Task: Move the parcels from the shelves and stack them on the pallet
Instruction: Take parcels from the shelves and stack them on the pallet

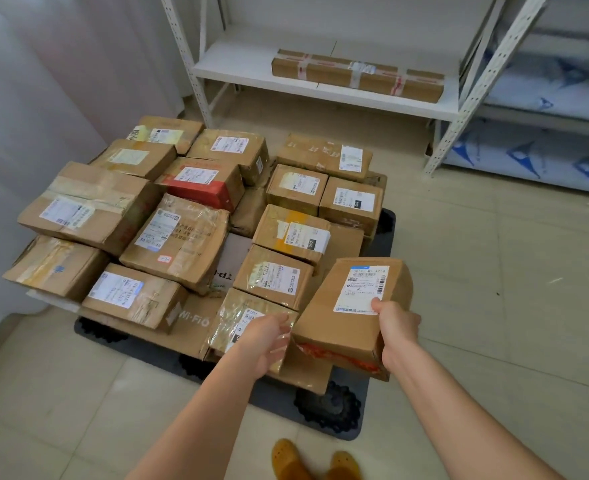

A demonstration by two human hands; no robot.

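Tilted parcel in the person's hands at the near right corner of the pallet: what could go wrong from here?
1. The tilted parcel is gripped by the right hand at one edge while the left hand only touches its side; it might slip.
2. It hangs over the pallet corner, so set down there it could overhang and tip onto the floor.

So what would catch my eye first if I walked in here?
The heap of taped cardboard parcels covering the dark pallet on the floor. Next, the tilted parcel held at the pallet's near corner by the right hand, left hand alongside. Behind, one long parcel lies on the white shelf.
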